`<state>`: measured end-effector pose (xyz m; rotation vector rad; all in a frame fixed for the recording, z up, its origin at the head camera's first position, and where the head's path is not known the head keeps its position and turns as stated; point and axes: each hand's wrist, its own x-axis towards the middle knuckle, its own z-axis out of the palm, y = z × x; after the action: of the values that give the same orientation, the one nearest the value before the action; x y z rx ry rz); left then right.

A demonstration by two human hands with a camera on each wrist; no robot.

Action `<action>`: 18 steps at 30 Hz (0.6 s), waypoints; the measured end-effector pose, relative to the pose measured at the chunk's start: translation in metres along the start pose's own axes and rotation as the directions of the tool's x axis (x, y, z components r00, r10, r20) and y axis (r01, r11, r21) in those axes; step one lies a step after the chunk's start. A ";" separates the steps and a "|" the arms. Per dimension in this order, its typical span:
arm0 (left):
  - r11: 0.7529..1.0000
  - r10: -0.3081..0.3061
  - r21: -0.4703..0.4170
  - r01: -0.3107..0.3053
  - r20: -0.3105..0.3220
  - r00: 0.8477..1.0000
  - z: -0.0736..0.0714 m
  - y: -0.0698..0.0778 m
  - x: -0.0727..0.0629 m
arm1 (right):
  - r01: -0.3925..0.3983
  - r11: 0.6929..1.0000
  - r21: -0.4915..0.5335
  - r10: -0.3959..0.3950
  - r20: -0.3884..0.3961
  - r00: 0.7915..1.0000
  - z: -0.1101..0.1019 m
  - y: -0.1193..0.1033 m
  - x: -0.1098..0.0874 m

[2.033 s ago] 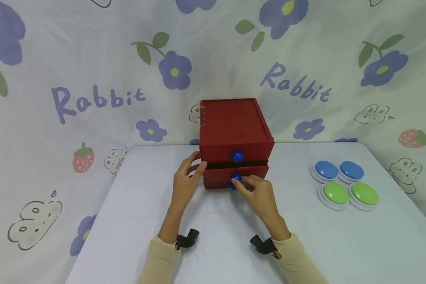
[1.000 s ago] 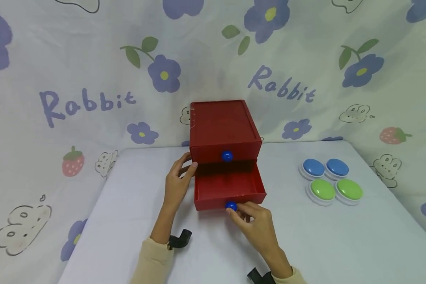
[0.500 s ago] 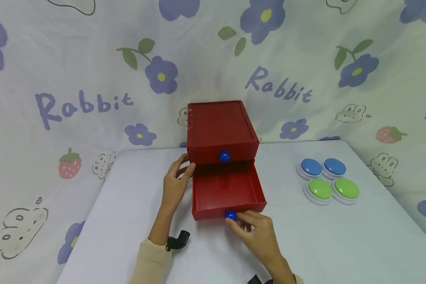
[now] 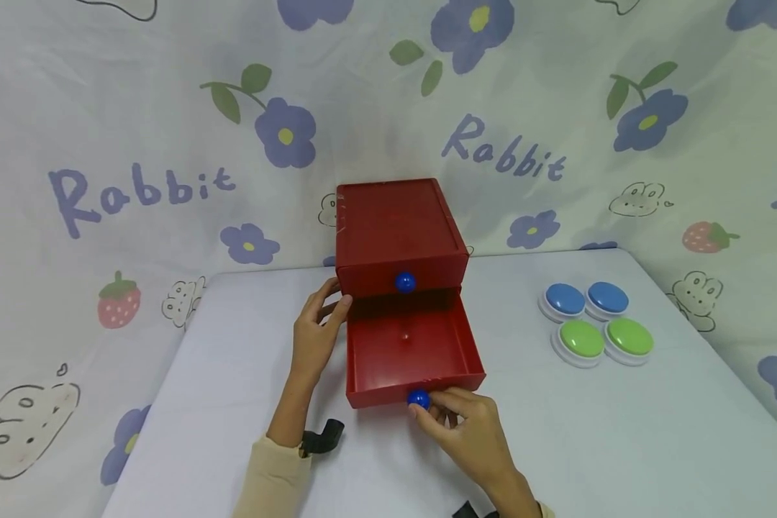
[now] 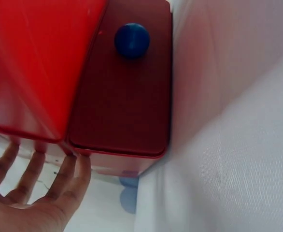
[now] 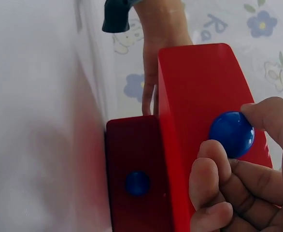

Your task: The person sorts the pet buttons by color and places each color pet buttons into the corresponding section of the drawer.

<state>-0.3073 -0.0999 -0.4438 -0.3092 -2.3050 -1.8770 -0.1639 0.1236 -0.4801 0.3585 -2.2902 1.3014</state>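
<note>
A small red drawer cabinet (image 4: 398, 223) stands against the back cloth with its lower drawer (image 4: 404, 356) pulled far out. Inside the drawer only its bare red floor and a small knob screw show. My right hand (image 4: 469, 432) pinches the round blue knob (image 6: 232, 134) on that drawer's front between thumb and fingers. The upper drawer, with its own blue knob (image 4: 405, 282), is closed. My left hand (image 4: 314, 334) rests against the cabinet's left side, thumb near the front edge. In the left wrist view its fingertips (image 5: 83, 164) touch the red side wall.
On the right of the white table (image 4: 252, 374) sit two blue push buttons (image 4: 565, 298) and two green push buttons (image 4: 581, 338) on white bases. A patterned cloth (image 4: 375, 129) hangs behind the table. Black wrist mounts (image 4: 324, 437) sit on the arms.
The lower drawer has slid from nearly closed to far out, drawn toward me by my right hand on its knob. My left hand stays against the cabinet side. The head view has shifted slightly.
</note>
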 end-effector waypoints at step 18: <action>1.000 -0.006 0.006 0.006 0.008 1.000 0.000 0.012 -0.003 | -0.181 0.983 0.020 0.169 0.269 0.948 -0.024 -0.004 0.005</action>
<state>-0.3013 -0.0981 -0.4337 -0.3094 -2.3190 -1.8743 -0.1599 0.1427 -0.4641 0.3718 -2.5703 1.4700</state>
